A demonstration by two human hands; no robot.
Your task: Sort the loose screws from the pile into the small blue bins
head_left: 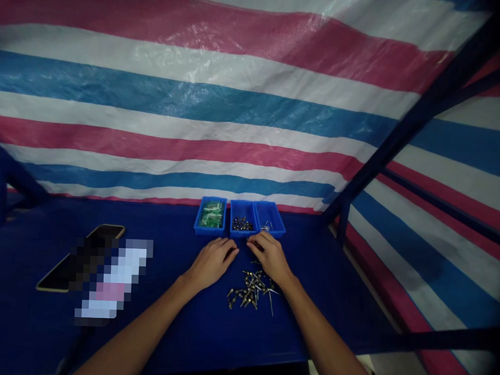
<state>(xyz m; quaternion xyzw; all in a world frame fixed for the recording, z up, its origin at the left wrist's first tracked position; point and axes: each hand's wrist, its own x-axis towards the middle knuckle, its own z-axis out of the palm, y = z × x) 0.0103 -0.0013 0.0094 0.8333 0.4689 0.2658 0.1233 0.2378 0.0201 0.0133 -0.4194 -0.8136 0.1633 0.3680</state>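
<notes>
My left hand (213, 261) rests just in front of the blue bins, its thumb and fingertips drawn together. What it pinches, if anything, is too small to make out. Close by on the right, my right hand (271, 257) is also closed in a pinch, with a tiny dark bit showing at its fingertips that I cannot name. Below the hands lies a loose pile of small brass-coloured metal parts (252, 289), with thin silver pins among them. Similar metal parts (242, 224) lie in the middle bin (244, 205), and a few silver pins (266, 226) in the right bin (271, 209).
A third blue bin (198, 229) at the left holds green-and-white pieces (211, 214). On the blue table (179, 338) lie a phone (56, 273) and a pixelated light object (115, 278). Blue frame bars (374, 153) and striped sheeting (220, 104) enclose the table.
</notes>
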